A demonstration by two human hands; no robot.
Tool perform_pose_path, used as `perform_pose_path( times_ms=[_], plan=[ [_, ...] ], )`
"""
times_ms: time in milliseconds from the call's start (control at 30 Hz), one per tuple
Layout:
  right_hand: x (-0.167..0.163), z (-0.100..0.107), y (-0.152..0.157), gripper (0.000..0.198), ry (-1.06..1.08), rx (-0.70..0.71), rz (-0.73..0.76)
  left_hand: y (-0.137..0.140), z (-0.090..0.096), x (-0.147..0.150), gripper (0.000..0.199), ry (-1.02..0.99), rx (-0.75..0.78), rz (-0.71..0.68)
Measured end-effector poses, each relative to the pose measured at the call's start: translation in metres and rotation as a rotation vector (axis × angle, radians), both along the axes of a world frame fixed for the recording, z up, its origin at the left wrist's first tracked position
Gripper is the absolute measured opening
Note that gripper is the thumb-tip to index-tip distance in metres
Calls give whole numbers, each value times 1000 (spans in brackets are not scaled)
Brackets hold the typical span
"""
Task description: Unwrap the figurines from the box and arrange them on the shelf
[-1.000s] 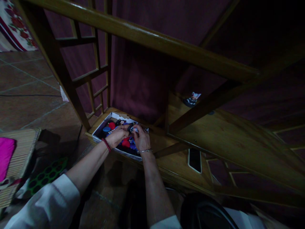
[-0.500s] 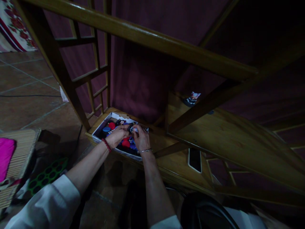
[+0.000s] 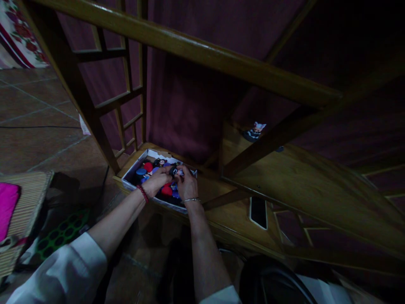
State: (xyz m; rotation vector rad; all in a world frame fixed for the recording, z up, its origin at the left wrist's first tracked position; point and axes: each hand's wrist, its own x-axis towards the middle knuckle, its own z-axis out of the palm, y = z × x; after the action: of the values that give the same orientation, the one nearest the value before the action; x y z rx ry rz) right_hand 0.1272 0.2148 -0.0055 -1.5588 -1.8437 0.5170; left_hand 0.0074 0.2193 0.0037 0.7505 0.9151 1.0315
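Observation:
Over an open white box (image 3: 132, 169) both hands meet around one small figurine (image 3: 176, 171), dark with white trim. My left hand (image 3: 156, 181), with a red beaded bracelet at its wrist, pinches its left side. My right hand (image 3: 188, 186), wearing a silver bangle, has its fingers curled about the other side. Part of the figurine is hidden by the fingers. Beneath and around them, the box holds several small figures and round pieces in red, blue and black, among them a red piece (image 3: 166, 190) and a blue round piece (image 3: 141, 172).
A similar figurine (image 3: 255, 130) stands on the raised wooden shelf (image 3: 247, 160). On the lower board lies a phone (image 3: 259, 212). A wooden beam (image 3: 190, 44) crosses above the hands. Left are a pink cloth (image 3: 8, 207) and a green holed tray (image 3: 61, 234).
Both hands stay over the box with the figurine between them. My right hand and forearm have shifted very slightly left; little else differs.

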Motion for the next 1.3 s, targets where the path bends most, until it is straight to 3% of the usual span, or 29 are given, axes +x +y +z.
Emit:
perform_pose_path(
  times_ms=[167, 433, 867, 1300],
  plan=[
    [-4, -4, 1, 44, 103, 15, -51, 1, 5, 1, 26, -66, -35, 45],
    [-8, -8, 3, 31, 173, -18, -102, 1, 11, 1, 18, -234, -212, 186],
    [-9, -8, 2, 27, 167, -52, -116, -1, 17, 0, 19, -131, -263, 227],
    [-7, -17, 5, 28, 234, -40, -80, 1, 10, -2, 19, -53, -239, 272]
  ],
)
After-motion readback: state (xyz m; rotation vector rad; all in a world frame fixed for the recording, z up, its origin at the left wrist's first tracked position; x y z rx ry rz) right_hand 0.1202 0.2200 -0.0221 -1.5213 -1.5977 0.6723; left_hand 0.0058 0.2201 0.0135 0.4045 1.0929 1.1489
